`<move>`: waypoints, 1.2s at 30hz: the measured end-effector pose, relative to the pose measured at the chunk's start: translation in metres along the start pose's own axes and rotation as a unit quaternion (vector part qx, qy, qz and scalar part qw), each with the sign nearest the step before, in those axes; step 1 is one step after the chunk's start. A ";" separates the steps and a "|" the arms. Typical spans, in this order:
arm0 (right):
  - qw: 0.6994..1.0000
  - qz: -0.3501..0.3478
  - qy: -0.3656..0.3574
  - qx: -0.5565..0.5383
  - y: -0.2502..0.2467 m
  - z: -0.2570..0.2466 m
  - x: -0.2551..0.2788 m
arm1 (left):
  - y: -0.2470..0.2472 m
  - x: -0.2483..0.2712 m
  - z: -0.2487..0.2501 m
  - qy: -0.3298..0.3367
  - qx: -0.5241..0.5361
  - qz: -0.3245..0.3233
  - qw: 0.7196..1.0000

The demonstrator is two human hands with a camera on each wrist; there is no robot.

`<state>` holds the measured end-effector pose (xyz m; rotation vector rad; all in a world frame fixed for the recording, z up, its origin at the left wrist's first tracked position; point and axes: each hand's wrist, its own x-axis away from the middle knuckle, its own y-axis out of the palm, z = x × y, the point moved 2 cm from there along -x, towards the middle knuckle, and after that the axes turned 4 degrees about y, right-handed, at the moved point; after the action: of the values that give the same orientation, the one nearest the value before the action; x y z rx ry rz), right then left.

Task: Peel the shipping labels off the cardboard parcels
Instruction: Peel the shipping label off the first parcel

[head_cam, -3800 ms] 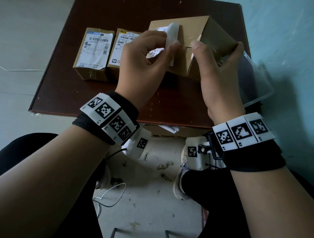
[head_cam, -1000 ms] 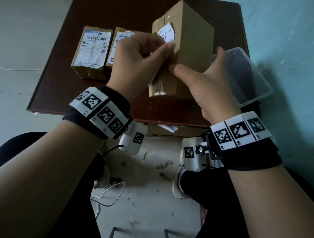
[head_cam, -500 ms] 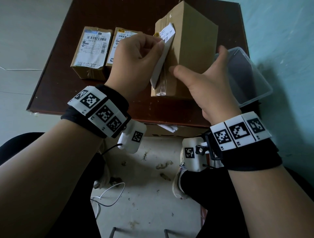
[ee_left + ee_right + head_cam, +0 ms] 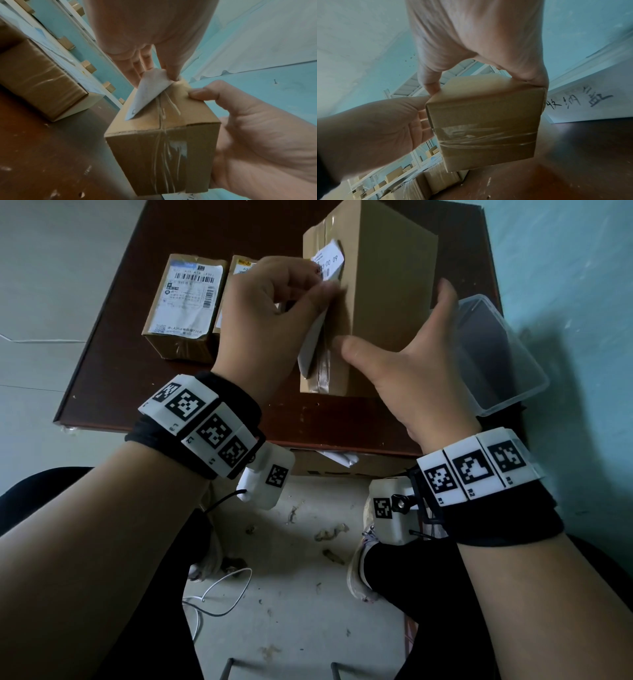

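- A tall brown cardboard parcel [image 4: 387,292], sealed with clear tape, stands on end on the dark brown wooden table [image 4: 113,364], near its front edge.
- The right hand [image 4: 407,371] grips the parcel from its right side: the thumb [image 4: 204,93] presses the taped face and the fingers wrap round the far side, so the parcel sits in the crook of the hand.
- The left hand [image 4: 270,313] is at the parcel's left face, thumb and fingers pinching the white paper shipping label [image 4: 145,93].
- The label's lower part stands off the cardboard, showing its blank back; its upper printed end [image 4: 329,263] lies against the parcel above the left hand. How much is stuck cannot be told.
- Left of the upright parcel, two smaller brown taped cardboard parcels lie flat side by side, touching. The outer one [image 4: 185,309] has its white label on top; the inner one [image 4: 239,268] is mostly hidden behind the left hand.
- Right of the upright parcel, just behind the right hand, a clear plastic container [image 4: 496,354] overhangs the table's right edge.
- Beneath the table's front edge, below the parcel, sits the rim of a cardboard box [image 4: 342,465] with white paper inside.
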<state>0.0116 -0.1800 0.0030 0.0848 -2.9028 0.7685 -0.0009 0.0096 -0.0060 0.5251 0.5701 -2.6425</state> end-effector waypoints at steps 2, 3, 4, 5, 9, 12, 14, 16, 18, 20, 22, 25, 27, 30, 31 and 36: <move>1.000 -0.005 0.004 -0.001 0.000 0.001 0.000 | 0.000 0.000 -0.001 -0.004 -0.011 0.001 1.000; 1.000 -0.005 0.004 -0.001 0.000 0.001 0.000 | 0.001 0.000 -0.001 -0.007 -0.016 0.000 1.000; 1.000 -0.006 0.004 -0.001 0.001 0.001 0.000 | 0.001 0.000 -0.001 -0.010 -0.018 -0.002 1.000; 1.000 -0.005 0.003 -0.002 0.001 0.000 0.000 | 0.001 0.000 -0.001 -0.011 -0.018 -0.004 1.000; 1.000 -0.006 0.003 -0.005 0.003 0.000 0.000 | -0.001 -0.001 -0.001 -0.027 0.005 -0.006 1.000; 1.000 -0.015 0.007 -0.013 0.004 0.002 -0.002 | -0.002 0.001 -0.001 -0.056 0.036 0.003 0.998; 0.999 -0.020 0.013 -0.023 0.004 0.003 -0.004 | -0.001 0.002 -0.001 -0.078 0.058 0.012 0.995; 0.999 -0.022 0.015 -0.033 0.005 0.004 -0.005 | 0.000 0.002 0.000 -0.089 0.074 0.020 0.993; 0.999 -0.020 0.012 -0.043 0.006 0.004 -0.005 | -0.001 0.003 0.002 -0.076 0.073 0.030 0.994; 0.999 -0.018 -0.003 -0.045 0.007 0.003 -0.004 | 0.000 0.005 0.007 -0.040 0.063 0.041 0.996; 0.999 -0.020 -0.021 -0.041 0.006 0.001 -0.002 | 0.001 0.006 0.010 -0.010 0.060 0.052 0.997; 0.998 -0.018 -0.054 -0.030 0.005 -0.001 0.000 | 0.001 0.005 0.008 0.026 0.034 0.066 0.997; 0.997 -0.010 -0.080 -0.020 0.005 0.000 0.001 | -0.001 0.003 0.007 0.062 0.009 0.084 0.994; 0.994 -0.019 -0.103 -0.015 0.007 0.000 0.000 | -0.001 0.004 0.012 0.106 -0.006 0.122 0.987; 0.994 -0.022 -0.108 -0.018 0.007 0.001 0.000 | 0.000 0.005 0.014 0.116 -0.007 0.126 0.985; 0.992 -0.029 -0.090 -0.079 0.012 0.002 -0.005 | -0.001 0.007 0.018 0.150 -0.014 0.106 0.983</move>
<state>0.0149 -0.1703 -0.0056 0.2303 -3.1029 0.5444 -0.0123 0.0004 0.0063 0.9312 0.6010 -2.3649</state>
